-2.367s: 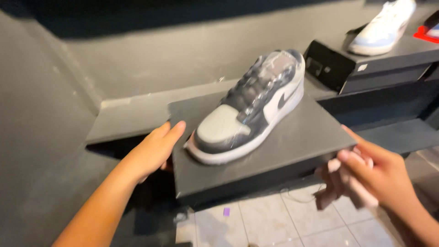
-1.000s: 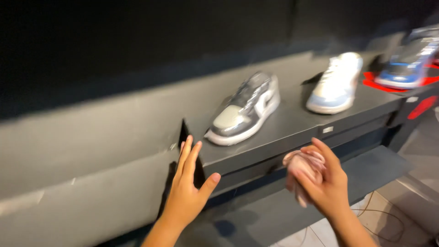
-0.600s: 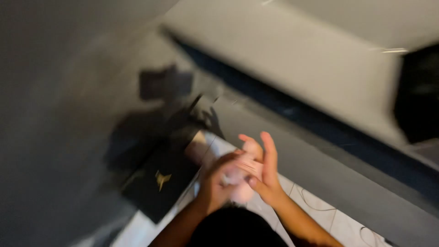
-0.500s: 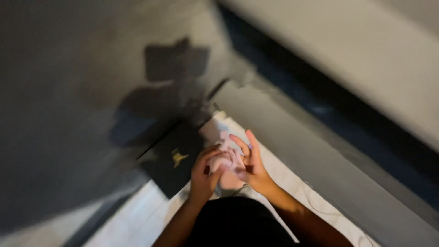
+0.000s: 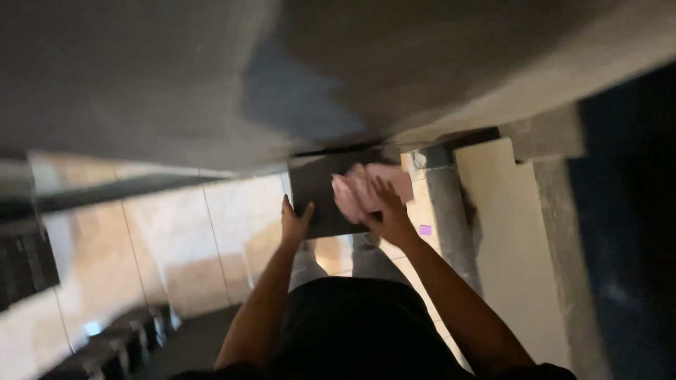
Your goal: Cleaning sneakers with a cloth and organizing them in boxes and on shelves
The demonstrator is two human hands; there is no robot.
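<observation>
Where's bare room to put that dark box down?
Bare patches: the pale tiled floor left of the left hand, and the cream panel right of the grey post. It is crowded at the dark box, where the right hand presses a pink cloth.

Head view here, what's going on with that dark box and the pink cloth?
A person looks down at their own hands. The left hand steadies the lower left edge of a flat dark rectangular box, while the right hand presses a crumpled pink cloth against the box's top face. Below are the person's legs and a pale tiled floor. The picture is blurred, so finer detail is unclear.
</observation>
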